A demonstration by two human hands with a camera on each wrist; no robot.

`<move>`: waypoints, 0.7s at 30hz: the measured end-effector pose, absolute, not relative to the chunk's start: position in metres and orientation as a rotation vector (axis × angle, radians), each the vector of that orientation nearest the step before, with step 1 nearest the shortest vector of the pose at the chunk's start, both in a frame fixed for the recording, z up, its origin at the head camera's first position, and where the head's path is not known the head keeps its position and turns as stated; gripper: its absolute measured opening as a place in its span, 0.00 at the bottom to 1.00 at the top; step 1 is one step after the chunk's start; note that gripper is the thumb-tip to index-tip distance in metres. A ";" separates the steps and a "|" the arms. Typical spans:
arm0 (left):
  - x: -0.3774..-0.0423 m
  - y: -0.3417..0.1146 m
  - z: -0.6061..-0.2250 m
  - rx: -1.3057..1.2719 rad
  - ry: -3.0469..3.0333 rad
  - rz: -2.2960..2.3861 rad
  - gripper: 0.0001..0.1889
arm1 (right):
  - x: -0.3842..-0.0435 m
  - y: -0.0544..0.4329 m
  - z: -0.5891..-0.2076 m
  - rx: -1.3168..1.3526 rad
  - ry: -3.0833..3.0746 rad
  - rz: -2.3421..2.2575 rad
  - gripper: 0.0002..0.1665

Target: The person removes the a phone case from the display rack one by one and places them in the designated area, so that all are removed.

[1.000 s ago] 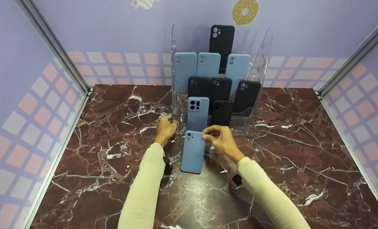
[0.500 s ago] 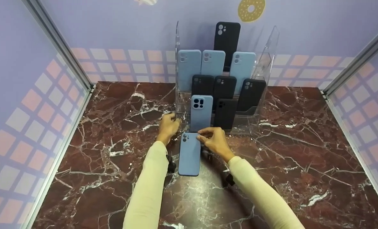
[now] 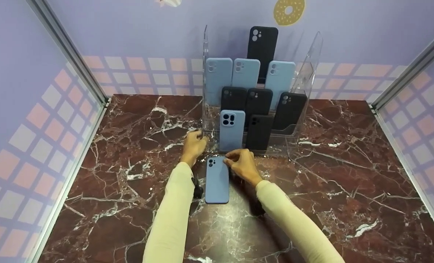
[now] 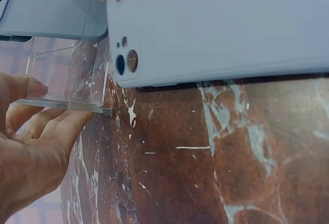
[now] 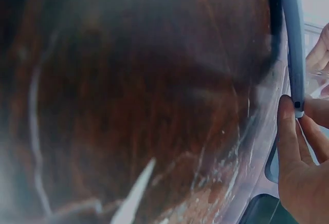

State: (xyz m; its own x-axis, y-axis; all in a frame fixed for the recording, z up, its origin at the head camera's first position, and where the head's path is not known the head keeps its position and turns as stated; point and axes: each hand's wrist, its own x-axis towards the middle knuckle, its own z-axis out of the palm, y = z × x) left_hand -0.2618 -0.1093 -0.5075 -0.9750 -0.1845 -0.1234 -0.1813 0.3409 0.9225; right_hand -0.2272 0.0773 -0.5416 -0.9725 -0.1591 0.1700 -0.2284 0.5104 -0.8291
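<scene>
My right hand (image 3: pixel 243 166) pinches a light blue phone case (image 3: pixel 217 182) by its upper right corner. The case's camera holes face up at its far left, and its long side points towards me, low over the marbled tabletop; I cannot tell if it touches. In the right wrist view the case (image 5: pixel 294 44) shows edge-on between thumb and fingers. My left hand (image 3: pixel 195 146) holds the side edge of a clear acrylic stand (image 3: pixel 306 78), thumb on one face and fingers (image 4: pixel 67 126) on the other. Phone cases stand in its tiers, including a blue one (image 3: pixel 232 133) and a black one (image 3: pixel 259 133) in front.
Higher tiers carry several black and blue cases, with one black case (image 3: pixel 262 51) at the top. Patterned lilac walls (image 3: pixel 144 33) enclose the back and both sides of the marbled table (image 3: pixel 136 219). White flecks lie near the stand's foot.
My right hand has brought the blue case slightly left and down, away from the stand's front row, and straightened it. The left hand stays at the stand. The head view has shifted a little.
</scene>
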 end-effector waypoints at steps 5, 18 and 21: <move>-0.261 -0.107 -0.507 0.354 -2.587 -1.680 0.11 | -0.227 0.076 -0.543 0.304 -2.687 1.433 0.06; -0.261 -0.099 -0.507 0.430 -2.663 -1.495 0.10 | -0.226 0.073 -0.543 0.260 -2.712 1.412 0.05; -0.261 -0.097 -0.506 0.445 -2.650 -1.489 0.09 | -0.226 0.073 -0.543 0.261 -2.711 1.397 0.05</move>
State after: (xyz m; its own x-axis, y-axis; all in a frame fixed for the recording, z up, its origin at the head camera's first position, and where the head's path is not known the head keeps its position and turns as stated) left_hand -0.2606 -0.0965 -0.5058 -0.9557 -0.2832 -0.0807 -0.2161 0.4886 0.8453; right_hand -0.2260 0.0734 -0.5430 -0.9822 -0.1143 0.1490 -0.1877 0.5694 -0.8003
